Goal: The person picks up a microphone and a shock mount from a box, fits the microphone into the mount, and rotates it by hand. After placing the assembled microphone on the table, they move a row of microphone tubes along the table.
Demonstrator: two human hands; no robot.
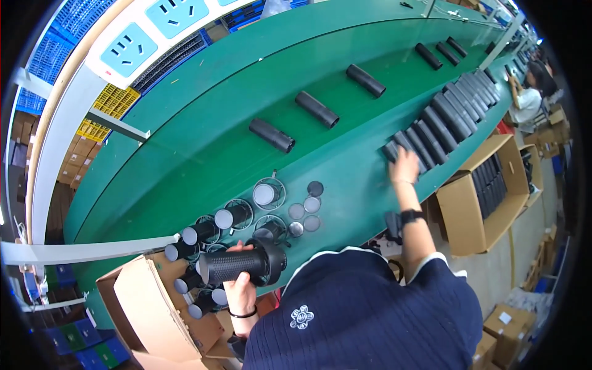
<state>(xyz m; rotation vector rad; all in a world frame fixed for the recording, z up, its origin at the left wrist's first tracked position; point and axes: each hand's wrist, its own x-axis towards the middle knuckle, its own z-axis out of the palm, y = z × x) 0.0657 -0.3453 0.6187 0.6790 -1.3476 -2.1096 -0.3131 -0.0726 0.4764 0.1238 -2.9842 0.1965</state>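
My left hand (242, 288) is closed around a black perforated cylinder (228, 266), which lies level and carries a wide ring-shaped collar (269, 261) at its right end. At the near end of a row of black tubes (435, 126), my right hand (405, 165) has its fingers bent over the end tube (390, 151); part of that tube is hidden under them. Next to the left hand stand several black cylinders with grey round tops, some inside wire-like rings (269, 192). Several round grey discs (312, 204) lie to their right.
Single black tubes (317, 110) lie spaced along the green conveyor belt (203, 160) beyond the bench. An open carton (145, 308) stands at left; another carton (475, 213) holding black tubes is at right. A metal bar (92, 251) crosses the left side. Another person (527, 102) sits far right.
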